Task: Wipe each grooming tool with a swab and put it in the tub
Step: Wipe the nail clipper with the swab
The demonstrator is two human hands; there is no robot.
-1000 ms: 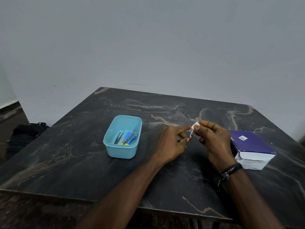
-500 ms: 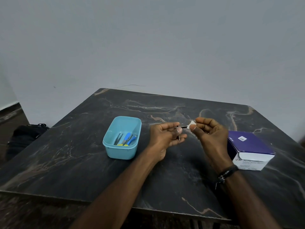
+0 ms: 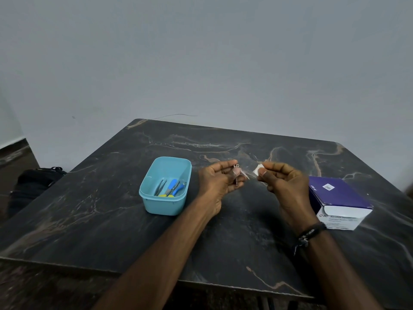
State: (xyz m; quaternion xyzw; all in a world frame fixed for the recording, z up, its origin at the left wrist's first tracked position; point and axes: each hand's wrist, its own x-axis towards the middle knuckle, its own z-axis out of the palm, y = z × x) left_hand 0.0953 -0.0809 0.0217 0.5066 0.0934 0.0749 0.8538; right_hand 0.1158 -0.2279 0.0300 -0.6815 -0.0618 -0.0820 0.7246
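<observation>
We are holding a small metal nail clipper (image 3: 237, 175) in the left hand (image 3: 220, 181), pinched under the thumb, with its lever swung out. The right hand (image 3: 283, 182) is pinching a white swab (image 3: 258, 169) just beside it. We are advising a steady grip while wiping the lever and blades on both sides. The tub (image 3: 166, 185) is standing left, already holding tools. The box (image 3: 339, 200) is reading "BD"; smaller text is illegible
</observation>
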